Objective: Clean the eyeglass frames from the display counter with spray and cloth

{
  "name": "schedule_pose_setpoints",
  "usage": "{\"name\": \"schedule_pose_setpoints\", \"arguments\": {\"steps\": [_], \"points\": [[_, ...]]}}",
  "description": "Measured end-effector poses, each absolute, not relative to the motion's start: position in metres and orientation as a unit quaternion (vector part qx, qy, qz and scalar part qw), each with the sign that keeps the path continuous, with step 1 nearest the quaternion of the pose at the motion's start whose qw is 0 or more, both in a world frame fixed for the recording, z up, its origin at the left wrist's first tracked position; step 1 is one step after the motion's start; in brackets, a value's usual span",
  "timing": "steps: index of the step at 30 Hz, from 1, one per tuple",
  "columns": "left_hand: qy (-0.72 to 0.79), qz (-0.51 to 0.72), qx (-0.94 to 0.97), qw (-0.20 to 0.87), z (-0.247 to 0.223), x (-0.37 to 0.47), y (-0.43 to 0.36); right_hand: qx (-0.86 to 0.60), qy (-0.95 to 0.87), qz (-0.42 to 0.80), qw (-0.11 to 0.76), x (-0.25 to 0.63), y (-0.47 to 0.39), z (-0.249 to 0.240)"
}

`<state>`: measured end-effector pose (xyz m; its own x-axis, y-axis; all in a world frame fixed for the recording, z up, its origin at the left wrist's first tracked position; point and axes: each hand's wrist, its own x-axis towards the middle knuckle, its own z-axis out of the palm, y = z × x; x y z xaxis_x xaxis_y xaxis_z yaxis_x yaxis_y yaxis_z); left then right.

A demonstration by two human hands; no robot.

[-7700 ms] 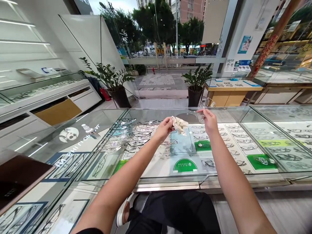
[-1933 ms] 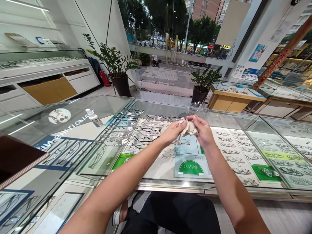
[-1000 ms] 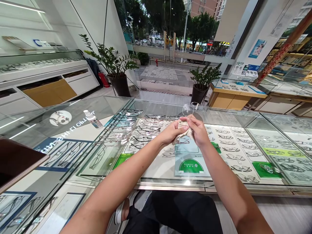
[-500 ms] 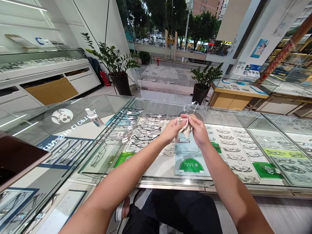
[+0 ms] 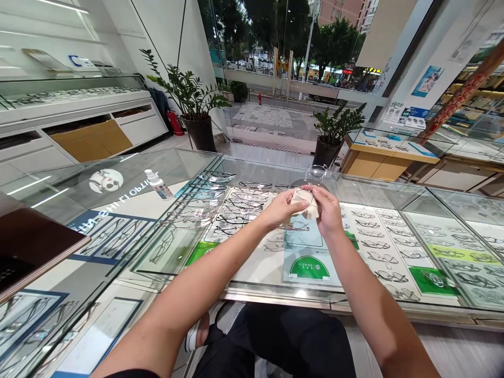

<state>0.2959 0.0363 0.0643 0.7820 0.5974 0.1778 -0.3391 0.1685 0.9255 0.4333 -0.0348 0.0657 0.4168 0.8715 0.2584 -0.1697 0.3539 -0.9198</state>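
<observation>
A pale cream cleaning cloth (image 5: 301,196) is pinched in my left hand (image 5: 284,210), thumb on top and fingers underneath. It lies folded over one lens of a pair of thin-rimmed eyeglasses (image 5: 317,172). My right hand (image 5: 329,211) grips the eyeglasses and the cloth's right side between thumb and fingers. Beyond the fingers the other round, clear lens sticks up. Both hands are close together above the glass display counter (image 5: 255,273). The covered part of the frame is mostly hidden by cloth and fingers.
A white spray bottle (image 5: 158,185) stands on the counter glass to the left. A dark flat-screen device (image 5: 35,247) juts in at the left edge. Rows of spectacle frames (image 5: 232,218) lie under the glass. Potted plants (image 5: 199,118) stand beyond the counter.
My hands have shifted slightly right. The cloth, bunched and hanging down before, now spreads more broadly over the lens. The camera view has turned a little left.
</observation>
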Motion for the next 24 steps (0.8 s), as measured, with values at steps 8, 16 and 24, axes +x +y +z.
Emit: {"name": "schedule_pose_setpoints", "arguments": {"steps": [8, 16, 24], "points": [[0.157, 0.363, 0.573, 0.718, 0.063, 0.298, 0.035, -0.437, -0.490, 0.292, 0.696, 0.428, -0.038, 0.066], [0.141, 0.330, 0.551, 0.754, 0.059, 0.297, 0.044, -0.442, -0.433, 0.322, 0.717, 0.431, -0.038, 0.066], [0.109, 0.271, 0.591, 0.752, 0.061, 0.290, 0.045, -0.441, -0.350, 0.357, 0.745, 0.434, -0.034, 0.067]]}}
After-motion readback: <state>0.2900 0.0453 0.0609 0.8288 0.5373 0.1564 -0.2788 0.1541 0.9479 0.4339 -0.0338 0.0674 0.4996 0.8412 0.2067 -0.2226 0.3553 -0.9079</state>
